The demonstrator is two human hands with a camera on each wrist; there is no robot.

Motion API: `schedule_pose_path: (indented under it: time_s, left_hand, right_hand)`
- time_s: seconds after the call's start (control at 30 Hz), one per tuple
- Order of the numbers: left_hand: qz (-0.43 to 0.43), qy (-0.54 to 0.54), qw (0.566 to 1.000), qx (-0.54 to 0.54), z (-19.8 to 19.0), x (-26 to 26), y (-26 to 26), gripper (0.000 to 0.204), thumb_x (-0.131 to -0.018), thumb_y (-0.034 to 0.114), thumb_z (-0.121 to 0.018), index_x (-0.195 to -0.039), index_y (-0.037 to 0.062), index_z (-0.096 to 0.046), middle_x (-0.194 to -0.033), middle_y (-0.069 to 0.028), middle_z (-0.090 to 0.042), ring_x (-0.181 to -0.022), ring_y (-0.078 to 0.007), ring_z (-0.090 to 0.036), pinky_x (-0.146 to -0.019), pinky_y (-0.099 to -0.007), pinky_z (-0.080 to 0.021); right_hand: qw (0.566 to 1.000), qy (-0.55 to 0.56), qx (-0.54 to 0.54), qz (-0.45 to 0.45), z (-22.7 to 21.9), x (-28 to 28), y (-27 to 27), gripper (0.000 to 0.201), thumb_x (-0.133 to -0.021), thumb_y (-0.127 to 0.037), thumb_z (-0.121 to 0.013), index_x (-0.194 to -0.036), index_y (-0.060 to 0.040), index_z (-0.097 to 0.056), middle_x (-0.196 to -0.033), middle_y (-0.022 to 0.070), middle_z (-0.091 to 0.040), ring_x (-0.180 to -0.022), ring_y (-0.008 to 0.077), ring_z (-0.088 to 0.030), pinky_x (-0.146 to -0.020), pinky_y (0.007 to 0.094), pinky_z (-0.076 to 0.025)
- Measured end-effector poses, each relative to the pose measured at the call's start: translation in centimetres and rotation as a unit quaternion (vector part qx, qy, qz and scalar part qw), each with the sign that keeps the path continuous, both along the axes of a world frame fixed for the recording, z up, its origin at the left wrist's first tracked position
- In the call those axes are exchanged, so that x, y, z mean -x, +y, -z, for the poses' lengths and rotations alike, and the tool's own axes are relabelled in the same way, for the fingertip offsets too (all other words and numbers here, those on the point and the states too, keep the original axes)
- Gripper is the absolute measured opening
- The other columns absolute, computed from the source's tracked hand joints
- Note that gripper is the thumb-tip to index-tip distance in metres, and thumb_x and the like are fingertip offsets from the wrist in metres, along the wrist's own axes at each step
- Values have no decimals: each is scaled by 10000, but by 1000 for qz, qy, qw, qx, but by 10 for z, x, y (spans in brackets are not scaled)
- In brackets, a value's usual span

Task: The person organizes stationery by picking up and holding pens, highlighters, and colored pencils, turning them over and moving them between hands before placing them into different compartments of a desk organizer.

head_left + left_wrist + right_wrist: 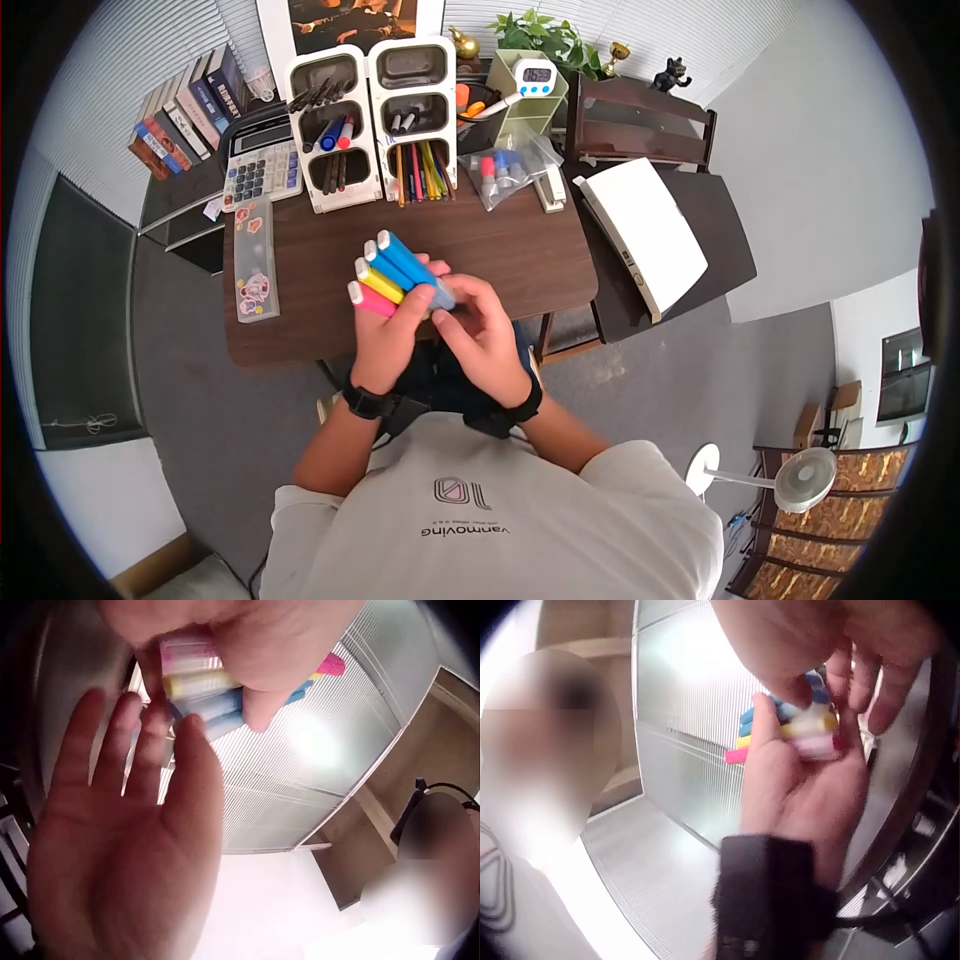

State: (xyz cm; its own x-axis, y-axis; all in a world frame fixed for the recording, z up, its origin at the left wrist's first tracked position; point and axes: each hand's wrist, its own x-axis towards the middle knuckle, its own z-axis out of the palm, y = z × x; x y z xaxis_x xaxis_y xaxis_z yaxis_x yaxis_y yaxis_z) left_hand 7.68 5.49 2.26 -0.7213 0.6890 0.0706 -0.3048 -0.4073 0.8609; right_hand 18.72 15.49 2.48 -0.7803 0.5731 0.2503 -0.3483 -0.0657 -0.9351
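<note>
My left hand grips a bundle of markers: one pink, one yellow and two blue, white ends fanned up to the left above the brown desk. In the left wrist view the thumb of my left hand lies across the markers. My right hand is beside them, and its straight fingers touch the blue markers' lower ends. The right wrist view shows the markers lying in my left hand, with my right hand above them. The palm of my right hand is open.
At the desk's back stand two white organisers with pens and pencils, a calculator, a bag of markers, a stapler and a timer. A stickered pencil case lies left. A white box rests on the side table.
</note>
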Motion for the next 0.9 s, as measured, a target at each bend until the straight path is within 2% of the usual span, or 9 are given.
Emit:
schedule_pose_path:
  time_s: [0.03, 0.17, 0.33, 0.4, 0.47, 0.57, 0.6, 0.67, 0.9]
  left_hand:
    - [-19, 51, 998, 22, -5, 5, -3, 403, -1033, 70, -651, -1410, -21, -538, -1305, -149, -701, -1221, -219, -663, -1033, -366, -542]
    - [-23, 232, 959, 163, -10, 30, -11, 333, -919, 74, -793, -1232, 1, -703, -1222, -102, -752, -1072, -145, -713, -939, -312, -555]
    - [-45, 330, 911, 244, 2, 31, -9, 392, -886, 104, -820, -1246, 6, -700, -1184, -136, -750, -1069, -201, -732, -937, -325, -553]
    - [-75, 372, 892, 246, -2, 32, -9, 401, -891, 102, -810, -1266, 14, -700, -1190, -161, -743, -1095, -242, -728, -941, -335, -552]
    - [-38, 288, 937, 195, 15, 40, -15, 429, -984, 101, -721, -1392, 3, -635, -1273, -137, -732, -1139, -248, -711, -967, -364, -549]
    - [6, 34, 997, 70, 21, 58, -23, 504, -1115, 198, -487, -1583, 25, -413, -1434, -167, -633, -1344, -258, -596, -1164, -441, -453]
    - [4, 35, 997, 74, 20, 64, -25, 504, -1115, 198, -487, -1583, 25, -413, -1434, -167, -633, -1344, -258, -596, -1164, -441, -453]
    - [4, -163, 986, -21, 15, 71, -27, 531, -1134, 274, -424, -1614, 53, -368, -1530, -172, -552, -1426, -277, -527, -1193, -490, -427]
    - [35, -184, 982, -37, 10, 71, -30, 565, -1113, 312, -454, -1632, 117, -348, -1533, -159, -537, -1460, -286, -487, -1171, -565, -437]
  right_hand:
    - [990, -53, -129, 21, -4, 1, 8, 449, -960, 24, -695, -1390, -33, -579, -1348, 108, -603, -1197, 191, -615, -954, 310, -547]
    - [964, -14, -260, 56, -21, 18, 30, 528, -902, -48, -777, -1403, -50, -611, -1267, 102, -610, -1053, 176, -605, -806, 278, -529]
    - [968, -12, -239, -73, 0, 42, 48, 406, -929, -89, -784, -1307, -5, -661, -1168, 65, -622, -896, 133, -569, -750, 260, -494]
    - [993, -4, -88, -75, 25, 45, 50, 393, -955, -100, -774, -1314, -4, -645, -1163, 46, -625, -891, 98, -570, -759, 253, -498]
    - [995, 28, 52, -75, 22, 44, 48, 345, -1021, -131, -728, -1331, -35, -611, -1096, -9, -653, -921, 51, -595, -814, 245, -508]
    - [997, -15, 74, -33, 18, 39, 59, 302, -1078, -179, -649, -1334, -23, -612, -1120, -3, -675, -987, 61, -622, -901, 258, -517]
    - [996, -15, 78, -36, 24, 41, 62, 302, -1078, -179, -649, -1334, -23, -612, -1120, -3, -675, -987, 61, -622, -901, 258, -517]
    - [982, 33, 172, -64, 33, 46, 67, 338, -1089, -170, -626, -1398, -37, -592, -1257, 30, -671, -1079, 99, -624, -940, 288, -501]
    - [976, 46, 204, -67, 38, 47, 69, 308, -1086, -172, -633, -1366, -45, -612, -1273, 30, -674, -1092, 93, -622, -947, 303, -496]
